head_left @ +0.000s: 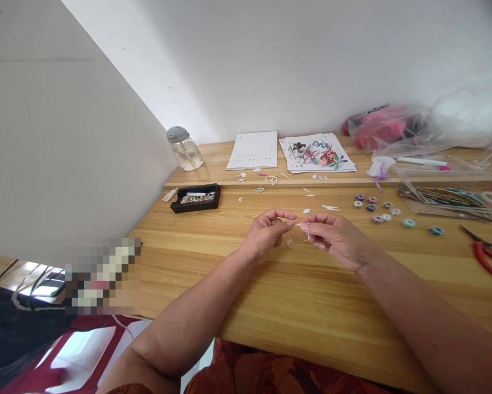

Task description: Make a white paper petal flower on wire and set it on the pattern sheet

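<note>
Over the middle of the wooden table, my hands meet fingertip to fingertip. My right hand [336, 235] is closed in a pinch on a small white piece [299, 225], whose tip shows between the two hands. Another bit of white shows under its curled fingers. My left hand [268, 232] is closed too, thumb and fingers drawn together just left of that piece; what they grip, if anything, is too small to make out. A thin clear tangle [290, 241] lies below the fingertips. Just beyond the hands are a white oval cutout [306, 211] and some narrow white cutouts [330, 207].
Left stand a black tray of beads [195, 204], a small tube [170, 195] and a clear bottle [185, 150]. Papers [254, 150] and a sheet with colourful flower shapes [317, 153] lie behind. Right are several thread spools [409, 223], red-handled pliers [490, 254] and a clear box [418, 183].
</note>
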Tool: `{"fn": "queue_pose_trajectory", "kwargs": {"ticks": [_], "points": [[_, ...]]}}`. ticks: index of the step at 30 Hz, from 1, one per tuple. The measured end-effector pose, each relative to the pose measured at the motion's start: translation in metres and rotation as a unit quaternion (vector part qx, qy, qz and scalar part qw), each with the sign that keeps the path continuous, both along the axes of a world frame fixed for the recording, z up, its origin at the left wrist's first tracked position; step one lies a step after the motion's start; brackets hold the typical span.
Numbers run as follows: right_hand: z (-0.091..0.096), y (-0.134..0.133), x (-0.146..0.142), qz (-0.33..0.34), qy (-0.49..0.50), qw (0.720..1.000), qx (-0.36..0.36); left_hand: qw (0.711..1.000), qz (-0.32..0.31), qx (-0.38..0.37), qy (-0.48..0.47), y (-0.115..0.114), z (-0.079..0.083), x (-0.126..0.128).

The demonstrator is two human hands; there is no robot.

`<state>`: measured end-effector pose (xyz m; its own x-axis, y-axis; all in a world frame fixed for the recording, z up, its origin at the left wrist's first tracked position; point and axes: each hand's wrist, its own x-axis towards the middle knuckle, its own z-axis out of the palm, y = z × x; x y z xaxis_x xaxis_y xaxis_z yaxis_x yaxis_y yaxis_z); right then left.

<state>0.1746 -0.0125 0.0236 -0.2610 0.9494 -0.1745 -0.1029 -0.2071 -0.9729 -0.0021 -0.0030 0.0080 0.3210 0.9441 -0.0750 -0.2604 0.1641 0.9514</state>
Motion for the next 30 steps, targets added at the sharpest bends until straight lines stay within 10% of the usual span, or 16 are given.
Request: {"fn": "queue_pose_trajectory", "kwargs": {"ticks": [30], "points": [[-0.004, 0.000, -0.006, -0.070, 0.027, 0.997, 0.028, 0.943, 0.064, 0.213, 0.247, -0.008, 0.002, 0.001]]}}
